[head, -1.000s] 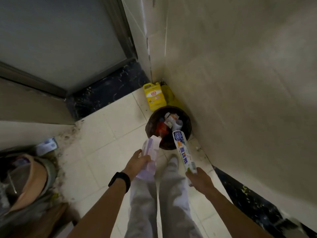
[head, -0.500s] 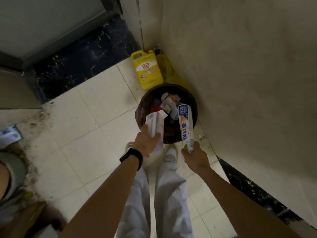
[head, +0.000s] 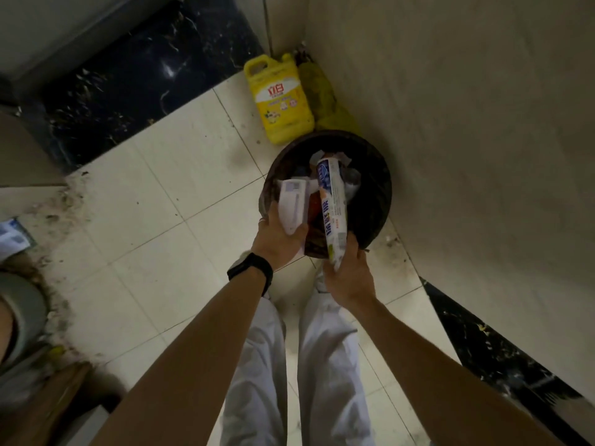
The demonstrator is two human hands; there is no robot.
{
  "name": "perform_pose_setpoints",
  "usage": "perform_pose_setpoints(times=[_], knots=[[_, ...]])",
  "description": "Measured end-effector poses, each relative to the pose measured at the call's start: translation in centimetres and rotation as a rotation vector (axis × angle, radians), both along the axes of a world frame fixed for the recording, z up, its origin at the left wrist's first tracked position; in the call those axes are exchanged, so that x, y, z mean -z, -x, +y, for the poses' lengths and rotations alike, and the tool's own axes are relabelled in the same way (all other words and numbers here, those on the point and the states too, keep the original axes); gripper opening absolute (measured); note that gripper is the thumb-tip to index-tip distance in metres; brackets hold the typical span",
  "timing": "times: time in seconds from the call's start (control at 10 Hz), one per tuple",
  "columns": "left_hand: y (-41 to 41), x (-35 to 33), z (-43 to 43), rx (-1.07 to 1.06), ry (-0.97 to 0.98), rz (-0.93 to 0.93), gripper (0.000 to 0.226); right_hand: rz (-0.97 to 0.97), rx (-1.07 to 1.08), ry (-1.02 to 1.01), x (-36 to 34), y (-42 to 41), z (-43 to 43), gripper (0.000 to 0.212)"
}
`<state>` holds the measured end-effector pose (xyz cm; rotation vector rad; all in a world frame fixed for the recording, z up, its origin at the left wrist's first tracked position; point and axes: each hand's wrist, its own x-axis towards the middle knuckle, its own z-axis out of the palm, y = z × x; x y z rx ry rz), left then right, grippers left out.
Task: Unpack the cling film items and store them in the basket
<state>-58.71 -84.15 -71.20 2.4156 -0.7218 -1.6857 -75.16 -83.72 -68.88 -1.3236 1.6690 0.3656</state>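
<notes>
White-and-blue cling film roll [head: 333, 204] juts up from the right hand [head: 349, 275], whose fingers curl round its lower end, its top over the dark basket [head: 383, 188]. Beside it the left hand [head: 277, 241] grips a pale pack [head: 293, 206] above the rim. Behind stands a yellow jug [head: 280, 101].

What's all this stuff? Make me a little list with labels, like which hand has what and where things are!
left hand: holds a white box over the basket
right hand: holds a long cling film box, far end over the basket
basket: dark, round, on the floor in the corner, mixed stuff inside
jug: yellow, stands behind the basket by the wall
band: black, on the left wrist
</notes>
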Motion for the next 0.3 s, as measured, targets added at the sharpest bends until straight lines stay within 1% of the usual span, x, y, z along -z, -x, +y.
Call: perform_pose_setpoints(times=[0.1,0.2,0.3], knots=[[0.0,-0.5,0.0,0.046,-0.001,0.031,0.085,0.088,-0.064,-0.111,0.8,0.9,-1.9,0.102],[-0.2,-1.4,0.7,0.122,-0.012,0.027,0.082,0.101,-0.079,-0.104,0.1,2.2,-3.2,0.090],[-0.8,-3.2,1.8,0.194,-0.005,-0.013,0.075,0.084,-0.093,-0.059,-2.0,3.0,-3.4,0.071]])
